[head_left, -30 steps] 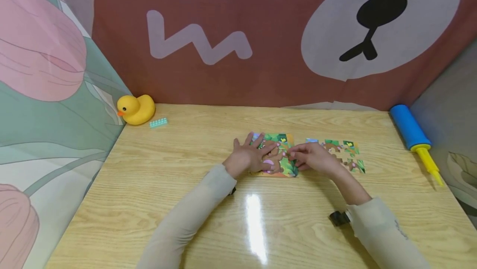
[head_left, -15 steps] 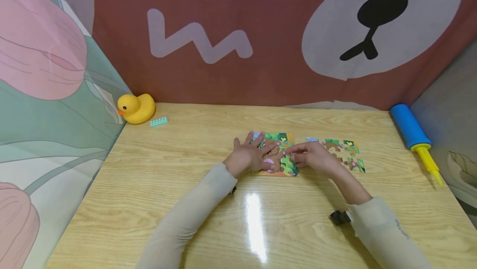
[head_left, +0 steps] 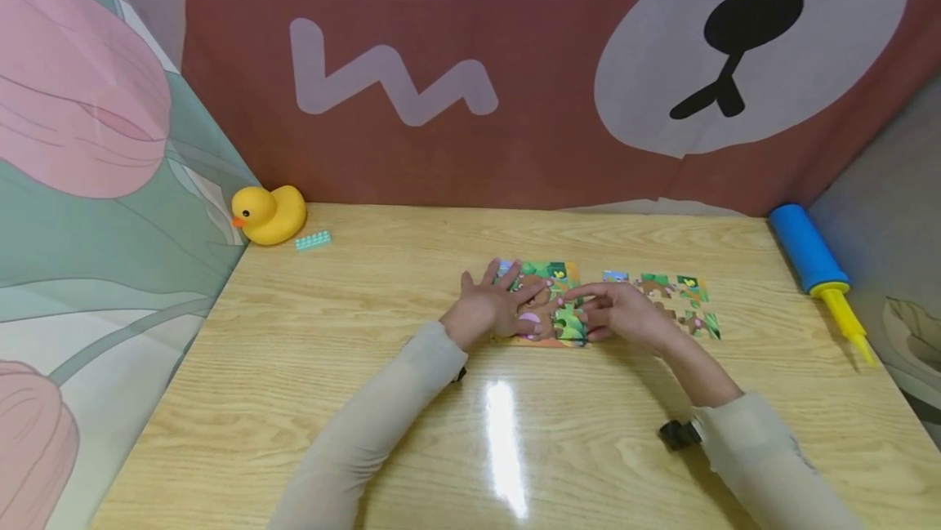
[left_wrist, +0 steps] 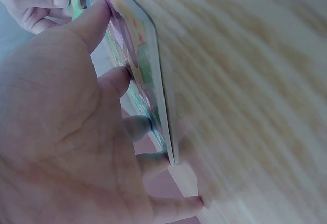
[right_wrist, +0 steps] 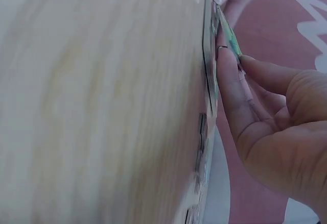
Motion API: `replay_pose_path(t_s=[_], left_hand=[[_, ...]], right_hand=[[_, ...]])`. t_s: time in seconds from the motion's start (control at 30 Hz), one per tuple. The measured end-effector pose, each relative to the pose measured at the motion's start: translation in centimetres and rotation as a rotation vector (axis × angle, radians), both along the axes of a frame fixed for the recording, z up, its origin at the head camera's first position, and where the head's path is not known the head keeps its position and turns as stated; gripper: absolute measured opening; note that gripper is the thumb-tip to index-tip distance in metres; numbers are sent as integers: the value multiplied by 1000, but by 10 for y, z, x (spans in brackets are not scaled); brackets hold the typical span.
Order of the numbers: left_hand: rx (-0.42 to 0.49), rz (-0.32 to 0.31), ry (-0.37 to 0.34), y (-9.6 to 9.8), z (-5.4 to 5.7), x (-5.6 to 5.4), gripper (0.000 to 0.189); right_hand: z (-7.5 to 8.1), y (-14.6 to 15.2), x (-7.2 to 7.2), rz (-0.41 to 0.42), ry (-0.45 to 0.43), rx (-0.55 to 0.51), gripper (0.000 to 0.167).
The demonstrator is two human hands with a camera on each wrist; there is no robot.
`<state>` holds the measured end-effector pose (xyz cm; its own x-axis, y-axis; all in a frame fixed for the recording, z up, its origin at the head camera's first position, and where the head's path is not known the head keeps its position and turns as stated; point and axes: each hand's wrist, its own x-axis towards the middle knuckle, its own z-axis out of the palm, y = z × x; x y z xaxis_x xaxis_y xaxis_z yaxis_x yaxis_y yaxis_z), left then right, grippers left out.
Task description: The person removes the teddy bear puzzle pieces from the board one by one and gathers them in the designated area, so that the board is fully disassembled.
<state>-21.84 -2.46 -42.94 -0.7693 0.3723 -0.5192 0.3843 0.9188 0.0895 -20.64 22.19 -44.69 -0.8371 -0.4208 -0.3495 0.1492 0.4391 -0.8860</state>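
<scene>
In the head view my left hand (head_left: 488, 309) lies with fingers spread over a jigsaw puzzle (head_left: 547, 270) that shows a brown bear on green. The left wrist view has its fingertips touching the puzzle's surface near the edge, and one finger (left_wrist: 179, 208) reaching the table beyond it. At the puzzle's right side is my right hand (head_left: 625, 313). It pinches a green puzzle piece (right_wrist: 232, 39) between thumb and finger; the piece is tilted up from the board in the right wrist view. Several loose puzzle pieces (head_left: 691, 289) lie right of the puzzle, partly behind the right hand.
A yellow rubber duck (head_left: 272, 216) and a mint toy brick (head_left: 313, 241) sit at the table's back left corner. A blue and yellow pump (head_left: 812, 256) lies along the right edge. Printed fabric (head_left: 412, 162) walls off the back of the wooden table (head_left: 397, 456).
The right hand's fingers have shifted slightly, spreading around the green piece at the puzzle's right edge. The left hand has stayed in place.
</scene>
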Motion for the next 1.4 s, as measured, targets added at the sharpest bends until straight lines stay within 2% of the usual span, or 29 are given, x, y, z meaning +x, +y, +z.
replay_pose_path(t_s=[0.17,0.4,0.57,0.83,1.27,1.4], left_hand=[[0,1,19,0,0,0,74],[-9,-11,25,1,-2,-1,70],[-24,-12,24,3,-1,-1,69],[-10,4,19,2,-2,-1,70],[20,9,22,1,-2,0,74],[21,11,21,1,-3,0,74]], right_hand=[[2,14,2,-28,-25,-20,44],[5,44,8,-20,-37,-45,48],[7,69,15,-28,-56,-31,53],[5,109,30,-93,-80,-5,55],[-6,161,53,-160,-119,-5,46],[-7,171,57,-151,-127,-18,43]])
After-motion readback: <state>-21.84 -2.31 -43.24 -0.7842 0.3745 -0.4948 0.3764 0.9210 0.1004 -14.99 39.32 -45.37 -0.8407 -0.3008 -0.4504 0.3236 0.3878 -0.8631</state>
